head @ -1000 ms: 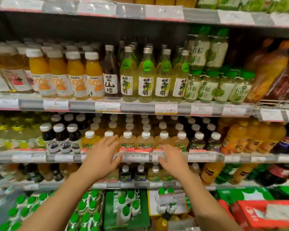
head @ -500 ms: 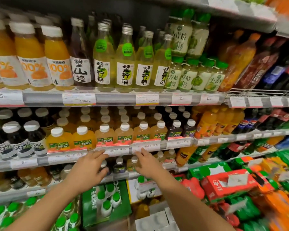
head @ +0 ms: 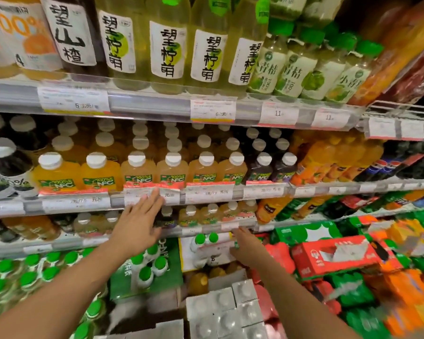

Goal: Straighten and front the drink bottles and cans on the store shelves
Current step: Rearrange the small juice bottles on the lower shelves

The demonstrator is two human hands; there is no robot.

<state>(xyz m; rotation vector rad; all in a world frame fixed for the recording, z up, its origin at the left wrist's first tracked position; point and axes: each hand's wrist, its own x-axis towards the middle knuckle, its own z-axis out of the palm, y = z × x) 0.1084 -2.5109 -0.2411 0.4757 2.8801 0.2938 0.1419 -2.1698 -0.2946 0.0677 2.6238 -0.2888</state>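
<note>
A row of small juice bottles with white caps and NFC labels (head: 172, 172) stands upright along the front of the middle shelf. My left hand (head: 137, 223) is raised with straight fingers, its fingertips at the price strip (head: 206, 193) just under those bottles; it holds nothing. My right hand (head: 246, 245) reaches lower, below the edge of the shelf beneath, near a pack of green-capped bottles (head: 206, 248); its fingers look loosely bent and empty. Another row of small bottles (head: 208, 214) stands on that lower shelf.
Tall pale-green glass bottles (head: 167, 47) and green-capped bottles (head: 291, 69) fill the upper shelf. Orange bottles (head: 328, 157) stand to the right. Red cartons (head: 333, 255), green packs (head: 142, 272) and grey boxed packs (head: 228, 311) lie below.
The view has come closer to the shelves and shifted right. My left hand has risen to the middle shelf's price strip; my right hand has dropped below the lower shelf edge.
</note>
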